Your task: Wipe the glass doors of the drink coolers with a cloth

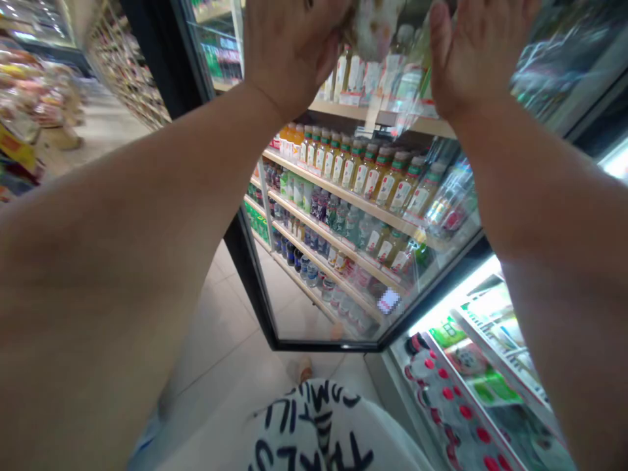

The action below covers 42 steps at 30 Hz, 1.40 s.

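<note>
My left hand point(299, 49) is raised at the top of the view with its fingers curled. It seems to grip a pale, mottled cloth point(375, 29), blurred and partly cut off by the top edge. Beside it, my right hand point(483, 55) is up at the glass with its thumb apart and its fingers stretched upward, their tips out of view. Both hands are in front of a black-framed glass door point(324, 345) that stands swung out from a cooler. Whether the right palm touches the pane, I cannot tell.
Lit cooler shelves point(471, 392) with red-capped bottles and green packs are at lower right. Rows of drink bottles point(360, 173) show in the glass. Tiled floor point(210, 347) lies below, and blurred store goods point(42, 98) are at far left.
</note>
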Each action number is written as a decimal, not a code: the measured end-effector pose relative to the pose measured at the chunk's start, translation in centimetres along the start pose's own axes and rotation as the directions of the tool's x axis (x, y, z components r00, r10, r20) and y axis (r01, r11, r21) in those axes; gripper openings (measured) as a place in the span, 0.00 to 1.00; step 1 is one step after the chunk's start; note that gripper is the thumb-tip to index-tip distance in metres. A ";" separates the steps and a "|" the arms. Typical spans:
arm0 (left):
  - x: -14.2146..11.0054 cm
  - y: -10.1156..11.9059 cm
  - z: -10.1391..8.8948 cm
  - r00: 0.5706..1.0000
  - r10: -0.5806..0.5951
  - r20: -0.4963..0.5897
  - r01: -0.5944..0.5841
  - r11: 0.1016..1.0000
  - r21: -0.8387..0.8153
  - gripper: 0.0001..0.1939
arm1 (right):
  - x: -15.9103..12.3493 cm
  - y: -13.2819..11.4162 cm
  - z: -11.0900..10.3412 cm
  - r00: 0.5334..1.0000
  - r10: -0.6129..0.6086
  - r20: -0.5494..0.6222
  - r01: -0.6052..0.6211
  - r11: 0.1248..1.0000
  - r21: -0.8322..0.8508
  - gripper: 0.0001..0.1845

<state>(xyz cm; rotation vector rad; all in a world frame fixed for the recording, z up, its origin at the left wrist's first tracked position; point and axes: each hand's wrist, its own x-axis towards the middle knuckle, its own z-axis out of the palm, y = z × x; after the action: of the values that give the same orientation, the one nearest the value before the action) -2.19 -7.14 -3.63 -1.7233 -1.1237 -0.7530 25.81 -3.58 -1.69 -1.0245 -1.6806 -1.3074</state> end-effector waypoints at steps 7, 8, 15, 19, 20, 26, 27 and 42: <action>-0.3 2.9 -1.2 0.991 0.117 -0.064 -0.122 0.989 -0.081 0.38 | -0.8 -1.4 -1.4 0.996 -0.021 -0.087 0.027 0.997 0.066 0.42; -0.8 3.6 -1.1 0.979 0.196 -0.052 -0.202 0.970 -0.134 0.33 | -0.9 -1.5 -1.5 0.995 -0.017 -0.094 0.025 0.996 0.083 0.42; -1.8 2.0 -1.0 0.947 0.318 -0.035 -0.316 0.914 -0.256 0.25 | -1.1 -1.2 -0.9 0.997 0.032 -0.074 -0.011 0.962 0.272 0.40; -2.2 1.7 -1.0 0.973 0.043 -0.229 -0.091 0.975 -0.202 0.32 | -1.3 -1.1 -0.8 0.993 0.050 -0.108 -0.007 0.930 0.366 0.40; -3.1 2.3 -0.8 0.972 0.082 -0.220 -0.128 0.970 -0.205 0.32 | -1.3 -1.2 -0.8 0.992 0.055 -0.113 -0.009 0.928 0.373 0.40; -10.7 3.6 -0.9 0.936 0.342 -0.083 -0.352 0.907 -0.231 0.22 | -2.4 -1.8 -1.2 0.983 0.130 -0.133 -0.081 0.941 0.328 0.35; -11.4 3.0 -1.3 0.955 0.276 -0.109 -0.294 0.932 -0.211 0.24 | -2.6 -1.8 -1.2 0.978 0.145 -0.149 -0.089 0.939 0.331 0.32; -21.7 6.7 -1.2 0.945 -0.187 -0.267 0.149 0.976 -0.157 0.34 | -10.5 -8.7 -2.1 0.899 0.347 -0.267 -0.150 0.816 0.558 0.30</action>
<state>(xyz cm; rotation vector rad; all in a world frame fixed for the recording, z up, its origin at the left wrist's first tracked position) -4.65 -17.14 -23.87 -1.5802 -1.0497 -1.1653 22.14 -8.44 -14.11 -0.6049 -1.4371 -0.7311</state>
